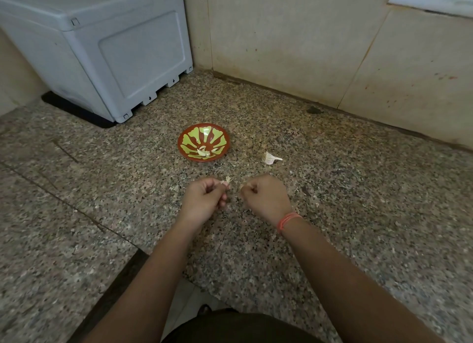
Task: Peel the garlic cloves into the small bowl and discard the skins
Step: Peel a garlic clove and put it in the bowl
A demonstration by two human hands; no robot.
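a: what takes up most of the view?

b: the speckled stone surface (358, 189), running under both hands and out to every side. beyond the hands it meets a tiled wall (281, 35). far ahead and to the left of the hands a big grey box (115, 56) of plastic sits on a black mat (76, 109).

a: and the hands themselves?

b: they are side by side, close together but apart, just above the surface. the left hand (204, 200) has its fingers curled in and pinches a papery garlic bit (227, 181) that sticks out past its fingertips. the right hand (266, 198) is curled the same way, and a pale scrap (242, 186) shows at its fingertips. i cannot tell whether that scrap is skin or clove. an orange wristband (288, 221) sits on the right wrist.

a: where is the bowl?

b: the bowl (204, 131), red with a green leaf pattern, stands on the surface just ahead of the left hand. a few peeled cloves (203, 152) lie in the side of it nearest the hands.

a: any garlic loose?

b: one garlic chunk (270, 157), skin on and stem pointing right, lies ahead of the right hand, near the bowl and to its right, not touching it.
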